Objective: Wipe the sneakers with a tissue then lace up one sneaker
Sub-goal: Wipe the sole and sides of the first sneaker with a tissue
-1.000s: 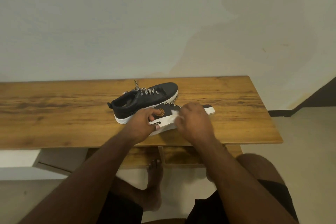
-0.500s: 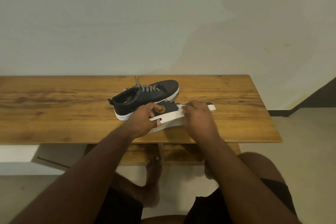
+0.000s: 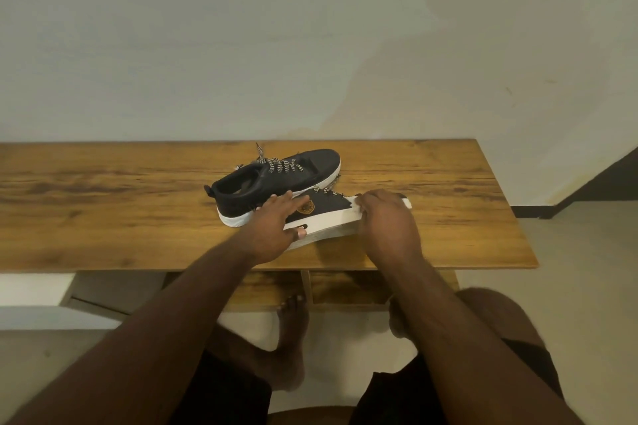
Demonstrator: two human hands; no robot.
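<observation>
Table (image 3: 103,217): a wooden top is running across the view against a pale wall (image 3: 241,28); its left end is being cut off by the picture edge, and a lower shelf is showing only in part beneath the front edge.

Far sneaker (image 3: 276,179): a dark shoe with a white sole is standing upright on the table, toe pointing right, its patterned laces threaded. Its near side is partly hidden by the left hand.

Left hand (image 3: 272,228): it is lying over the heel end of the near sneaker, fingers spread over the dark upper and thumb curling down at the white sole. It is gripping the shoe and steadying it; the heel itself is covered by the hand.

Near sneaker (image 3: 324,214): it is tipped on its side just in front of the far sneaker, with the white sole wall facing the camera and a gold badge showing on the dark side. Whether the two shoes are touching is hard to tell. Its toe end is hidden behind the right hand.

Right hand (image 3: 386,221): the fingers are curled against the toe end of the near sneaker, knuckles toward the camera.

Tissue (image 3: 407,202): only a thin white edge is peeking out past the right hand; the rest is hidden, so how the fingers are clasping it is not plain.

Below the table: bare feet (image 3: 293,331) and knees are showing, cut off at the bottom edge.
</observation>
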